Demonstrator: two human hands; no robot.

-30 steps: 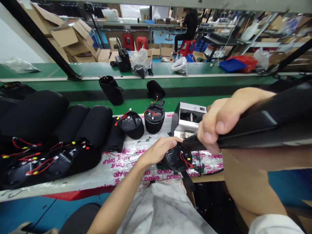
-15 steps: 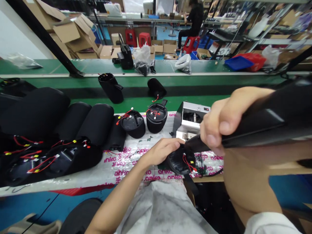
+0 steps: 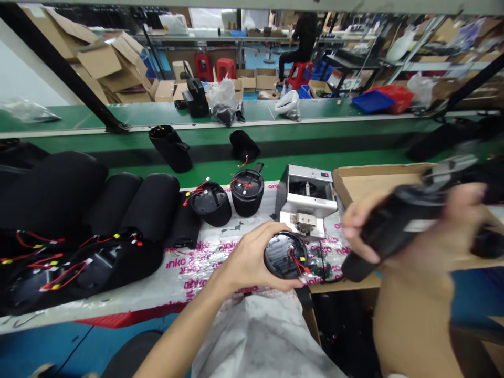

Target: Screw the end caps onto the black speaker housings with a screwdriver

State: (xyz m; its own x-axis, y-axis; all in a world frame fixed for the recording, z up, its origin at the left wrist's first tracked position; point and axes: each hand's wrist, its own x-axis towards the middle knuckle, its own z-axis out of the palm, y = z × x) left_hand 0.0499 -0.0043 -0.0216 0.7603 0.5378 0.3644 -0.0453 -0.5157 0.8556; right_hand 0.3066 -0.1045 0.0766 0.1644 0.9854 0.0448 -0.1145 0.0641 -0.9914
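My left hand [image 3: 255, 257] is wrapped round the side of a black cylindrical speaker housing [image 3: 281, 257], its open end facing up at me. Red wires with white and yellow plugs [image 3: 301, 262] hang out of that housing. To the right, my right hand [image 3: 409, 226] grips a black electric screwdriver [image 3: 405, 215], blurred by motion and apart from the housing. Just beyond the left hand stands a silver screw feeder [image 3: 311, 191]. Two more housings stand upright behind, a left one [image 3: 212, 202] and a right one [image 3: 247, 191], each with wires on top.
Several black fabric-covered cylinders [image 3: 153, 205] lie at left, wires loose. Two others, a tall one [image 3: 171, 149] and a short one [image 3: 244, 144], rest on the green surface. A cardboard tray [image 3: 374, 176] is at right. Far back, a person [image 3: 303, 39] sits on a red stool.
My right hand has drawn the screwdriver away from the housing, lower and to the right. My left hand has shifted from the rim to around the housing, whose open end now shows more fully.
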